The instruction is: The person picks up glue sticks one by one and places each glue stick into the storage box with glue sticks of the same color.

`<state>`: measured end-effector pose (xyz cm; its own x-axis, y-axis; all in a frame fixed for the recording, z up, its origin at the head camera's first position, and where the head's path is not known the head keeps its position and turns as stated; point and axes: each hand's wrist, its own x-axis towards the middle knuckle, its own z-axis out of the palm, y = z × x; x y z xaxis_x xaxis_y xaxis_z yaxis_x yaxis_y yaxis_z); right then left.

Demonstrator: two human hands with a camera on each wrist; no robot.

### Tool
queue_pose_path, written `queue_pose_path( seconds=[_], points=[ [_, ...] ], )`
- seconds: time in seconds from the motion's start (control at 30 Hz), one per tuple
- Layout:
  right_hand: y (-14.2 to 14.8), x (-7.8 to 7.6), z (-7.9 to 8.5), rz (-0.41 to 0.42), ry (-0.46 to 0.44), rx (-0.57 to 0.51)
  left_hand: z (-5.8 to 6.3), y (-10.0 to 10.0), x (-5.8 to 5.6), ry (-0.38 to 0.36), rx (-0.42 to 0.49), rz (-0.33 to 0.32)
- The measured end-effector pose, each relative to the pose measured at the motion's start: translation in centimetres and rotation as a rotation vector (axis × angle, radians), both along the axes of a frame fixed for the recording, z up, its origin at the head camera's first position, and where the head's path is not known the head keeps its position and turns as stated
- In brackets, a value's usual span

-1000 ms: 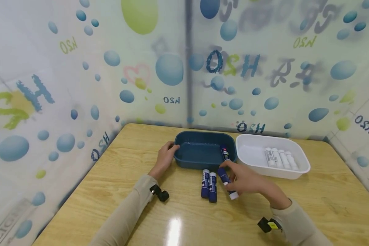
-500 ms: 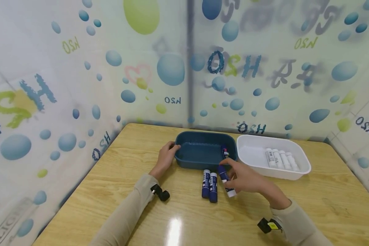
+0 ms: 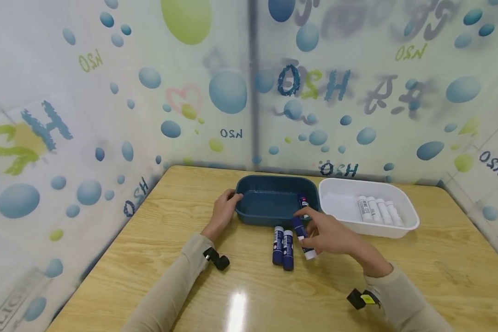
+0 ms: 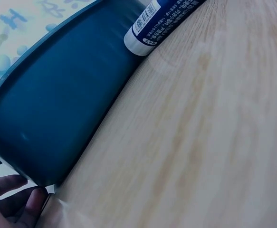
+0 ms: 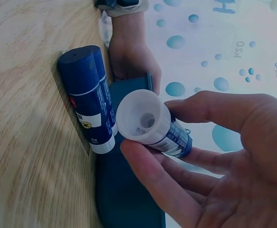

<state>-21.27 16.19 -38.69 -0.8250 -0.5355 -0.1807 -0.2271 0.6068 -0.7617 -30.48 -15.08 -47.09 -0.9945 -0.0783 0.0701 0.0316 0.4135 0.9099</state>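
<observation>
My right hand (image 3: 329, 232) pinches a blue glue stick (image 3: 300, 228) between thumb and fingers. It tilts, its white end towards me, beside the front right of a dark blue plastic bin (image 3: 255, 220). In the right wrist view that hollow white end (image 5: 145, 118) faces the camera. My left hand (image 3: 222, 214) grips the bin's left end, thumb at the rim; the left wrist view shows its fingers (image 4: 7, 185) at the bin's corner. One glue stick (image 3: 303, 201) lies inside the bin at the right. Two more glue sticks (image 3: 278, 246) lie side by side in front of it.
A white bin (image 3: 369, 229) stands right beside the blue one and holds several white tubes (image 3: 375, 210) in a row. The wooden table (image 3: 182, 295) runs back to a patterned curtain (image 3: 191, 152) close behind the bins.
My right hand has moved the glue stick slightly forward, nearer the blue bin. My left hand keeps its grip on the bin, and the two loose glue sticks stay in place.
</observation>
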Motion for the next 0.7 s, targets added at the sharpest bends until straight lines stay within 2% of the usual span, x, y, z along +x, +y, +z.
queue_pose_path(
  seconds=[0.23, 0.7],
  points=[
    [-0.19, -0.05, 0.06, 0.019, 0.000, 0.002, -0.31, -0.11, -0.07, 0.003, 0.007, 0.009],
    [-0.22, -0.61, -0.10, 0.033, -0.010, 0.017, 0.16, 0.11, -0.42, 0.003, -0.014, 0.018]
  ],
)
